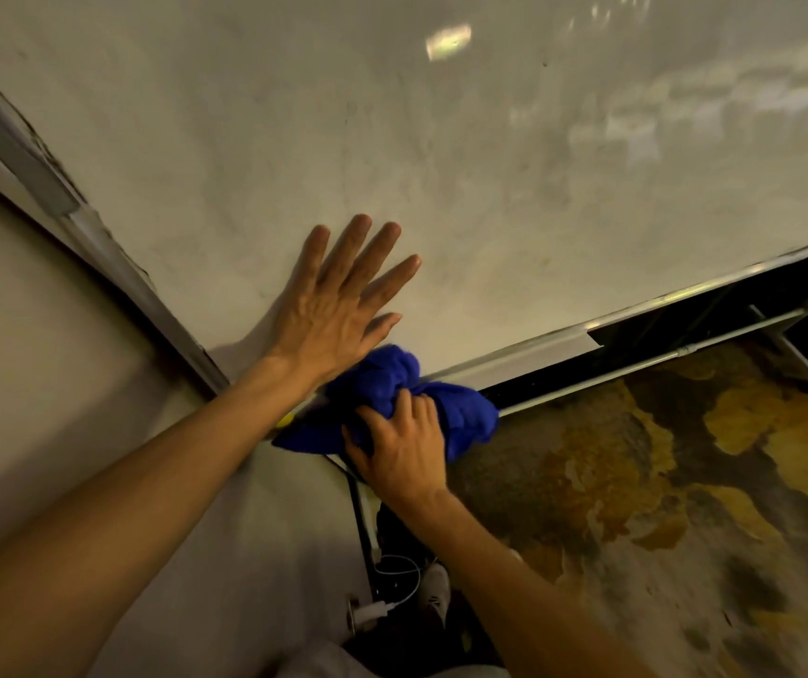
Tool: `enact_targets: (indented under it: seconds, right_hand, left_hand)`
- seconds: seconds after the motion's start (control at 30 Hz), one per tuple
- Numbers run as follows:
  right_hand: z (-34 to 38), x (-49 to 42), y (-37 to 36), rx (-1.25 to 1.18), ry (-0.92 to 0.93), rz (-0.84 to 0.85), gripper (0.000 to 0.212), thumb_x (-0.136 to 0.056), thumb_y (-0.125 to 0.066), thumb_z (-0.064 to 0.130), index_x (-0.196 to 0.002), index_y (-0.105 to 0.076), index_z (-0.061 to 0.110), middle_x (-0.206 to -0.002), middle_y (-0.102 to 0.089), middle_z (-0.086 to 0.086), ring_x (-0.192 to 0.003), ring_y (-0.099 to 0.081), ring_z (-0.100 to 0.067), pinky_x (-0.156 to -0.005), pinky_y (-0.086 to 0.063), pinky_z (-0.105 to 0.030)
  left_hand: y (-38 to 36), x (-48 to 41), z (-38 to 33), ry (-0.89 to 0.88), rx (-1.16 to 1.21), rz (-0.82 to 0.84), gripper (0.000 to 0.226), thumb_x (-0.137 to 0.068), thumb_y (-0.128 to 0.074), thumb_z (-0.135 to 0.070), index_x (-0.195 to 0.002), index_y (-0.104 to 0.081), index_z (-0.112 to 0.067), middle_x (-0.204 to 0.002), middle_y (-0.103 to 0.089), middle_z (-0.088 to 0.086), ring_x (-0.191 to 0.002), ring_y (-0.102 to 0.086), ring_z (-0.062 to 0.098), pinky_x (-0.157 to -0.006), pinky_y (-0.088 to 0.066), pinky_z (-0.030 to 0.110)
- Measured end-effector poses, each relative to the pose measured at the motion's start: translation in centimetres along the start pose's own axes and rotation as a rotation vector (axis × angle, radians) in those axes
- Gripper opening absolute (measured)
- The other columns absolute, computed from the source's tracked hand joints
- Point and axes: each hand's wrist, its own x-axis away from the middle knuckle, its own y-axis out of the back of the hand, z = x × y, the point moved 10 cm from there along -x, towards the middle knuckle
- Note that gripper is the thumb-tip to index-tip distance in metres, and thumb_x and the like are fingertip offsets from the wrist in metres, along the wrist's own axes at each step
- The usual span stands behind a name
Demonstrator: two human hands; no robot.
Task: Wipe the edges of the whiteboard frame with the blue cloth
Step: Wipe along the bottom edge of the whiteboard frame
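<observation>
The whiteboard (441, 163) fills the upper part of the head view, with a smudged white surface. Its grey frame (50, 188) runs down the left side, and a white bottom edge (529, 349) runs toward the right. My left hand (338, 305) lies flat on the board near the lower left corner, fingers spread. My right hand (402, 452) grips the bunched blue cloth (392, 389) and presses it on the bottom edge close to that corner. The cloth hides the corner itself.
A pale wall (25, 359) lies left of the frame. Under the board are stand bars (685, 349), a black upright, a white cable and plug (382, 604), my shoe (433, 594), and a mottled brown-yellow floor (661, 482). A small yellow object (285, 419) peeks beside the cloth.
</observation>
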Motion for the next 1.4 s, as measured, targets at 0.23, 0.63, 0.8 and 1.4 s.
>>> enact_targets:
  seconds: [0.23, 0.63, 0.8, 1.4]
  right_hand:
    - [1.8, 0.3, -1.4, 0.029, 0.097, 0.026, 0.032, -0.087, -0.054, 0.048, -0.110, -0.062, 0.029, -0.105, -0.059, -0.009, -0.092, -0.055, -0.028, -0.089, -0.046, -0.043]
    - [-8.9, -1.6, 3.0, 0.054, 0.066, 0.028, 0.032, -0.087, -0.053, 0.048, -0.109, -0.062, 0.027, -0.102, -0.060, -0.006, -0.090, -0.057, -0.027, -0.081, -0.046, -0.039]
    - [-13.0, -2.4, 5.5, 0.052, 0.025, 0.028, 0.031, -0.087, -0.054, 0.045, -0.104, -0.066, 0.022, -0.099, -0.062, -0.010, -0.085, -0.059, -0.030, -0.075, -0.049, -0.041]
    - [-26.0, -5.0, 11.8, 0.213, -0.053, 0.204, 0.036, -0.094, -0.044, 0.049, -0.125, -0.050, 0.031, -0.119, -0.048, -0.009, -0.106, -0.053, -0.027, -0.068, -0.055, -0.042]
  left_hand:
    - [0.0, -0.1, 0.0, -0.009, -0.054, -0.047, 0.075, -0.102, -0.013, -0.066, -0.161, 0.013, -0.027, -0.157, 0.039, 0.010, -0.143, 0.038, 0.033, -0.115, 0.022, 0.052]
    - [-0.1, -0.3, -0.3, -0.015, -0.028, -0.075, 0.073, -0.103, -0.015, -0.065, -0.162, 0.010, -0.028, -0.160, 0.034, 0.008, -0.145, 0.035, 0.031, -0.117, 0.018, 0.051]
    - [-0.3, -0.2, -0.3, -0.019, -0.018, -0.130, 0.073, -0.104, -0.021, -0.064, -0.163, 0.004, -0.028, -0.163, 0.028, 0.007, -0.149, 0.028, 0.030, -0.118, 0.017, 0.052]
    - [1.8, -2.3, -7.0, -0.164, 0.222, -0.219, 0.062, -0.103, -0.040, -0.043, -0.159, -0.026, -0.020, -0.168, -0.009, 0.013, -0.155, -0.003, 0.033, -0.123, -0.005, 0.057]
